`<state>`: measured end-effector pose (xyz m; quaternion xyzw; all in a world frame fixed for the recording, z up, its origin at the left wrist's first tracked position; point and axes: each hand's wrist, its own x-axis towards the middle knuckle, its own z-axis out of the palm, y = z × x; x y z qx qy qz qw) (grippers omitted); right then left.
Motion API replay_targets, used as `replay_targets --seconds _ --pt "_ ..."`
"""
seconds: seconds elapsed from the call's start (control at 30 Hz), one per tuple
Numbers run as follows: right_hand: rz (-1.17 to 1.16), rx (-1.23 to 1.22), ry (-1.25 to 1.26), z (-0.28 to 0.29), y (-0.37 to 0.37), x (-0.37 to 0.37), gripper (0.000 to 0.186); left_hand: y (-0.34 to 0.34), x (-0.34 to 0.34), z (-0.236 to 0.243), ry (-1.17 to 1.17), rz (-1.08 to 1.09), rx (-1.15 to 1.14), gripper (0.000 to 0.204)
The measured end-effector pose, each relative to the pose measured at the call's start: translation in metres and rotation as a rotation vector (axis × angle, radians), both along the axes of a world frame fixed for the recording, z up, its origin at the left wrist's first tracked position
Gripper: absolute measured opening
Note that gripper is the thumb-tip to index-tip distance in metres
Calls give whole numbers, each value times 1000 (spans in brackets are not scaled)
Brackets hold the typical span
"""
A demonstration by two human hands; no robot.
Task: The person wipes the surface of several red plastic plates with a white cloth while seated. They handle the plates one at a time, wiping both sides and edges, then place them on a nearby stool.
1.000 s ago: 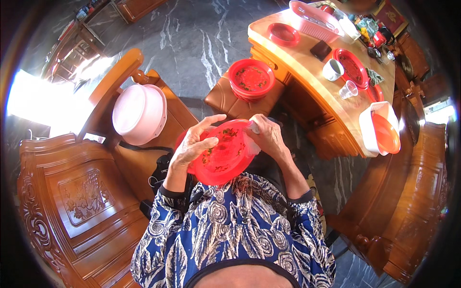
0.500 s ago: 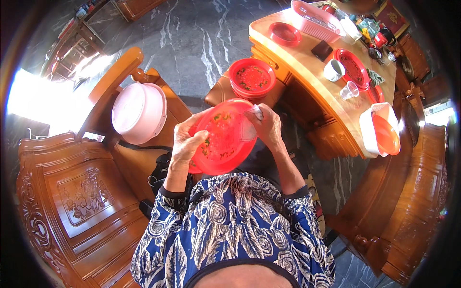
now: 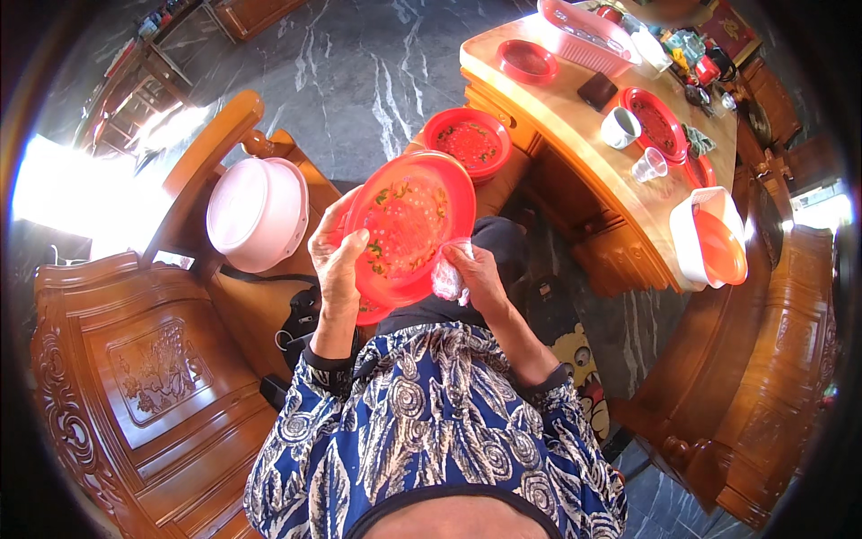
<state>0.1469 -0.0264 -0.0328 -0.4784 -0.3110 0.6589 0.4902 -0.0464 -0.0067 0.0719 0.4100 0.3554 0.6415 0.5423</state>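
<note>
Left hand (image 3: 337,259) pinches a tilted red bowl (image 3: 404,225) by its left side; right hand (image 3: 482,280) pinches a pale cloth (image 3: 449,275) at its rim.
The bowl is near, left of the bench (image 3: 564,97).

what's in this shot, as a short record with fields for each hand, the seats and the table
left hand: holds a tilted red dish at its left side
right hand: holds a pale cloth at the dish's lower right edge
brown seat: another patterned dish
wooden chair: pink basin
table: white cup, clear cup, pink basket, white tub with an orange dish
</note>
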Motion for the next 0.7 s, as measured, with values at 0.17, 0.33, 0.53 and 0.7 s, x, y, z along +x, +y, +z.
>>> replay_targets --seconds 0.17,0.33,0.53,0.7 --pt "-41 48 -14 -5 -1 1 22 4 1 3 -99 -166 -83 63" --pt "-72 90 -324 -2 10 27 22 0 0 -21 -269 -187 -245 57" --pt "-451 678 -996 59 13 37 26 -5 2 -21 -275 -105 -265 58" --pt "-491 1003 -1267 55 33 15 49 -12 29 -19 -190 -273 -168 73"
